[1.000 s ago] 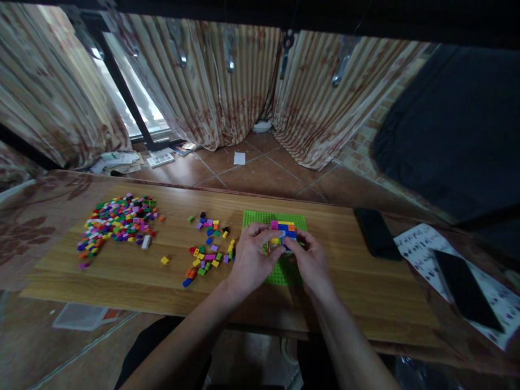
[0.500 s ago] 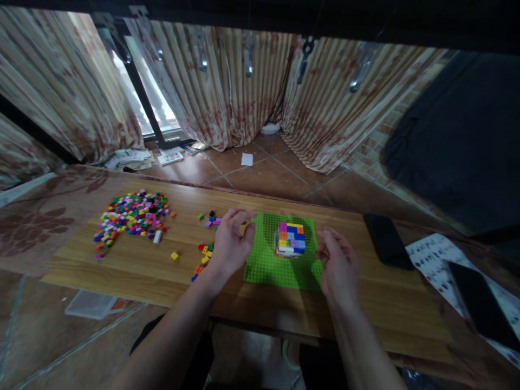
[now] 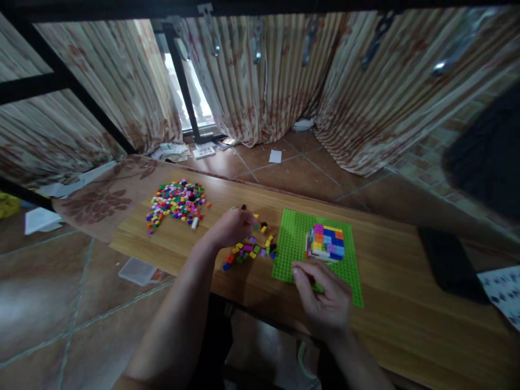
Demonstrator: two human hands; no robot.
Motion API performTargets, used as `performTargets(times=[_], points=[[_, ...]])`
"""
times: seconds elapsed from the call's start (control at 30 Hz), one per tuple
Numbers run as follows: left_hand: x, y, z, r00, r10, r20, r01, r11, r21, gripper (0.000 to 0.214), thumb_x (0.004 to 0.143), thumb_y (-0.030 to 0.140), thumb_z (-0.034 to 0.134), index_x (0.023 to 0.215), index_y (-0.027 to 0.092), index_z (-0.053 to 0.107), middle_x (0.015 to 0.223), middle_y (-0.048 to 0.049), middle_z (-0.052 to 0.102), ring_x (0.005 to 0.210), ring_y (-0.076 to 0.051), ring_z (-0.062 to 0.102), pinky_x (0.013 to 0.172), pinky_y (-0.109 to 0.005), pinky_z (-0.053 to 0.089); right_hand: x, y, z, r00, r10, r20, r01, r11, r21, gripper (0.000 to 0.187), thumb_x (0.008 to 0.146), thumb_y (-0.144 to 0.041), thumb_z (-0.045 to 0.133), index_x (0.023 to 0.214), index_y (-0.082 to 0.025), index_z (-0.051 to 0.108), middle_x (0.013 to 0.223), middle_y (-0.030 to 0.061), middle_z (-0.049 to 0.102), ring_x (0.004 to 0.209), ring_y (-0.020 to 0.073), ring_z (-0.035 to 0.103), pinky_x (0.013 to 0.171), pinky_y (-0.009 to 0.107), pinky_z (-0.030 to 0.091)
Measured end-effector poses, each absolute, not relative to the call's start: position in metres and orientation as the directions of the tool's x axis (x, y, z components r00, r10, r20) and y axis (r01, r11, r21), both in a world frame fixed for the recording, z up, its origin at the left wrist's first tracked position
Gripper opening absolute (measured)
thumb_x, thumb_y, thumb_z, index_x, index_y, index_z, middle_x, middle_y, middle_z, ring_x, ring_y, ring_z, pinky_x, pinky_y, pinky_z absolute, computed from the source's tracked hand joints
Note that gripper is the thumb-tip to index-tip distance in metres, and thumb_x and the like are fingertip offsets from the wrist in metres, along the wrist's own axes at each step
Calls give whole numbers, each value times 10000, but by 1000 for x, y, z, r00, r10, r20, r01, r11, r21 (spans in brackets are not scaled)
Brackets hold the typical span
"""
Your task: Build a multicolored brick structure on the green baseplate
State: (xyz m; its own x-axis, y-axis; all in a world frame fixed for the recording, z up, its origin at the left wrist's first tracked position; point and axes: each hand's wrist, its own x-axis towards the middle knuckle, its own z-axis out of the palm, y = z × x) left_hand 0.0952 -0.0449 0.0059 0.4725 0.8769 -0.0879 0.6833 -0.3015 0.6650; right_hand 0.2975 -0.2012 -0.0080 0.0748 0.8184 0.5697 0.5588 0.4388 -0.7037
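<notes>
A green baseplate (image 3: pixel 294 249) lies on the wooden table (image 3: pixel 398 314), with a multicoloured block of stacked bricks (image 3: pixel 326 243) standing on it. My right hand (image 3: pixel 323 295) rests on the plate's near edge, fingers curled loosely, nothing visible in it. My left hand (image 3: pixel 231 227) reaches over a small scatter of loose bricks (image 3: pixel 249 249) left of the plate, fingers bent down onto them; what they pinch is hidden. A larger pile of coloured bricks (image 3: pixel 174 200) lies farther left.
A black phone (image 3: pixel 449 265) lies to the right of the plate, a printed sheet (image 3: pixel 501 290) beyond it. A clear plastic lid (image 3: pixel 138 271) sits on the tiled floor under the table's left end. Striped curtains hang behind.
Both hands left the brick block. My left hand moved left onto the small scatter of bricks, my right hand dropped to the plate's near edge. The camera swung left.
</notes>
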Motion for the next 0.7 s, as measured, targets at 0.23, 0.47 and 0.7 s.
performTargets(times=[0.23, 0.47, 0.7], points=[[83, -43, 12, 522, 833, -187, 713, -305, 632, 306, 656, 48, 509, 783, 164, 762, 760, -3, 744, 709, -139, 638, 647, -193, 454, 281, -194, -26, -64, 874, 481, 605, 417, -678, 134, 914, -159, 541, 915, -194, 670, 779, 12, 682, 713, 119, 659, 669, 225, 507], [76, -50, 21, 522, 809, -271, 749, -282, 600, 216, 634, 91, 617, 767, 174, 766, 685, 5, 712, 636, -132, 605, 572, -194, 415, 276, -192, -33, -57, 901, 431, 637, 365, -679, 133, 922, -177, 538, 939, -194, 669, 821, 14, 689, 759, 120, 663, 711, 229, 501], [90, -64, 21, 533, 797, -284, 806, -377, 456, 128, 652, 193, 717, 765, 228, 766, 804, -22, 740, 760, -178, 654, 647, -225, 438, 272, -191, -32, -66, 901, 429, 626, 372, -685, 143, 924, -181, 531, 944, -201, 671, 823, 15, 689, 762, 124, 662, 707, 229, 502]])
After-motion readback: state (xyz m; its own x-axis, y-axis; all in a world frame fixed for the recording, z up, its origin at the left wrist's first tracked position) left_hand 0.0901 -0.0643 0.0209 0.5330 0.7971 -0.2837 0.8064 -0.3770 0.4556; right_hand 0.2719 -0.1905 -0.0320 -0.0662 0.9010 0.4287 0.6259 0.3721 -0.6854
